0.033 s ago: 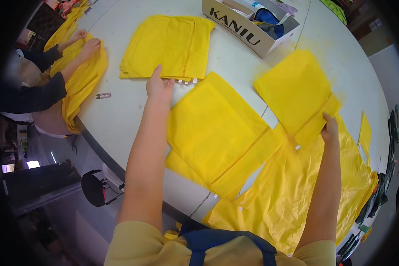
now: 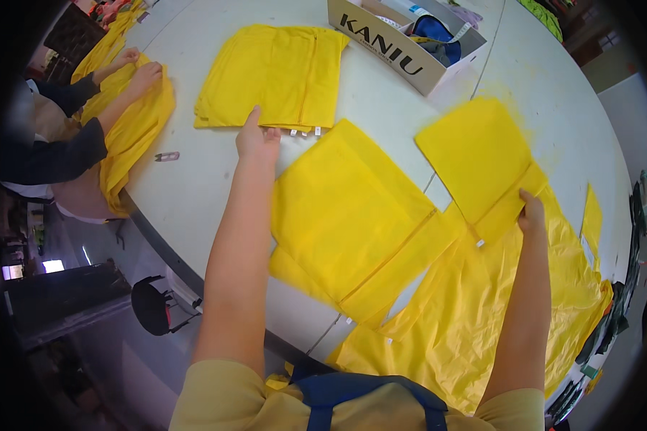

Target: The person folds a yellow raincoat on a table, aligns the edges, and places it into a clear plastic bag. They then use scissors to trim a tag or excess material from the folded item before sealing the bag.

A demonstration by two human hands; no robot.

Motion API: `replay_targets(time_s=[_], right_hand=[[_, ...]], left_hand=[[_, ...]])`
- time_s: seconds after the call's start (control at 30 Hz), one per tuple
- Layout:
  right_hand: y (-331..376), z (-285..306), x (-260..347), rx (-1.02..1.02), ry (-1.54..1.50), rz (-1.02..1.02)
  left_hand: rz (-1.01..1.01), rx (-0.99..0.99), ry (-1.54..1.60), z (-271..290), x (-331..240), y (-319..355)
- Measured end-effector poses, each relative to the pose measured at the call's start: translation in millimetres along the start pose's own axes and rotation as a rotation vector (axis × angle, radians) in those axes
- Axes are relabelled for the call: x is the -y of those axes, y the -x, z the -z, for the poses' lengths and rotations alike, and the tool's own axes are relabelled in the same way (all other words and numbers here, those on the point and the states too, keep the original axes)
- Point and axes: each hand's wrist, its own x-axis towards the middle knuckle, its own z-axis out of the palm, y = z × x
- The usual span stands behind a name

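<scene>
My left hand [image 2: 260,140] is at the near edge of a neat stack of folded yellow fabric pieces [image 2: 266,75], thumb on top and fingers at the underside. Small white tags stick out along that edge. In my right hand [image 2: 532,213] is the lower right edge of a flat yellow fabric piece [image 2: 474,154], thumb on its upper face. This piece has a seam line and a white tag, and its far edge is blurred. Between my hands lie overlapping yellow fabric pieces [image 2: 349,208], set at an angle, with a long seam and a tag.
A white cardboard box [image 2: 381,43] with blue items stands at the far side. Shiny yellow sheeting [image 2: 474,323] covers the near right of the table. Thread snips [image 2: 167,156] lie on the left. At far left, another person's hands [image 2: 145,74] handle yellow fabric [image 2: 140,126].
The fabric piece in my right hand has shifted slightly, its far corner coming nearer. My right hand moved a little to the left. My left hand stays at the stack.
</scene>
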Motion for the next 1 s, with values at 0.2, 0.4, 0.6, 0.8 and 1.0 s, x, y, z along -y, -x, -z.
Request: replay_targets(time_s=[0.2, 0.4, 0.6, 0.8, 1.0], right_hand=[[10.0, -30.8, -21.7, -0.131, 0.101, 0.123], [27.4, -46.8, -10.8, -0.184, 0.133, 0.144], [22.1, -35.9, -16.2, -0.137, 0.107, 0.168], [29.0, -46.5, -12.5, -0.170, 0.078, 0.164], [36.1, -46.4, -7.0, -0.091, 0.079, 0.161]], left_hand=[[0.058, -0.126, -0.087, -11.6, -17.2, -21.9], [0.056, 0.141, 0.080, -20.1, -11.1, -24.1], [0.012, 0.100, 0.033, -24.7, -2.6, -25.5], [0.018, 0.102, -0.068, -17.5, -2.7, -43.8], [-0.068, 0.113, 0.094, -12.6, -28.6, -21.4]])
